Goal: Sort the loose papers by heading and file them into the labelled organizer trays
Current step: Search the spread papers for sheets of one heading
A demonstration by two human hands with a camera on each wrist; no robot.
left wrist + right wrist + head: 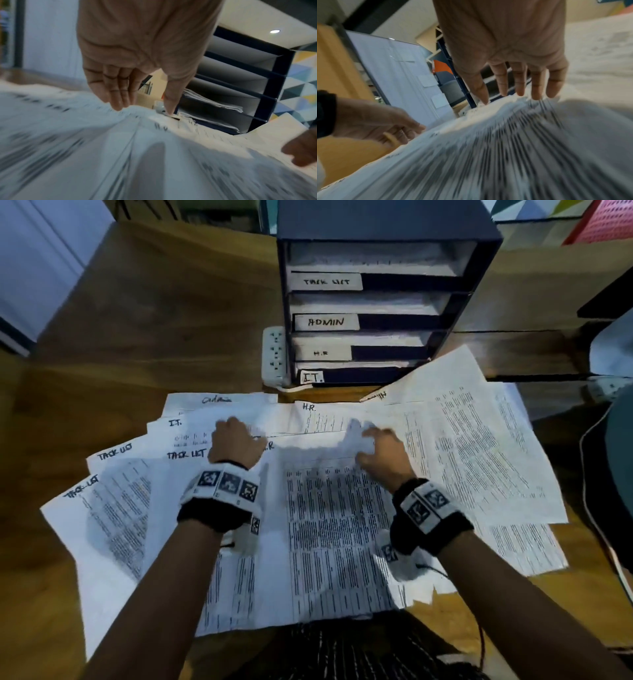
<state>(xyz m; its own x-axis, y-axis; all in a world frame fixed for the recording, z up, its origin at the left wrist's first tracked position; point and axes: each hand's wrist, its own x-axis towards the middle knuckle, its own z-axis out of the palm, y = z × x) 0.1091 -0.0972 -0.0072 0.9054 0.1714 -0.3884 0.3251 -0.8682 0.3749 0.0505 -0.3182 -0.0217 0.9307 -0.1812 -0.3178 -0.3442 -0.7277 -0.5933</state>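
My left grip (236, 441) and right grip (382, 453) are resting released, fingertips on papers (335, 508) headed "H.R.", before trays (370, 323) labelled "TASK LIST", "ADMIN", "H.R", "I.T."

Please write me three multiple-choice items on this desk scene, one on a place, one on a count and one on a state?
1. Where does the white power strip lie?
A. left of the dark blue organizer
B. on top of it
C. in its lowest tray

2. How many labelled trays does the organizer have?
A. two
B. four
C. six

3. How are the left hand and right hand placed?
A. both lifted clear of the desk
B. both down on the loose white printed papers
C. each reaching into a tray

Answers:
1 A: in the head view the strip lies against the organizer's left side.
2 B: the labels read TASK LIST, ADMIN, H.R and I.T.
3 B: the wrist views show straight fingers touching the sheets.
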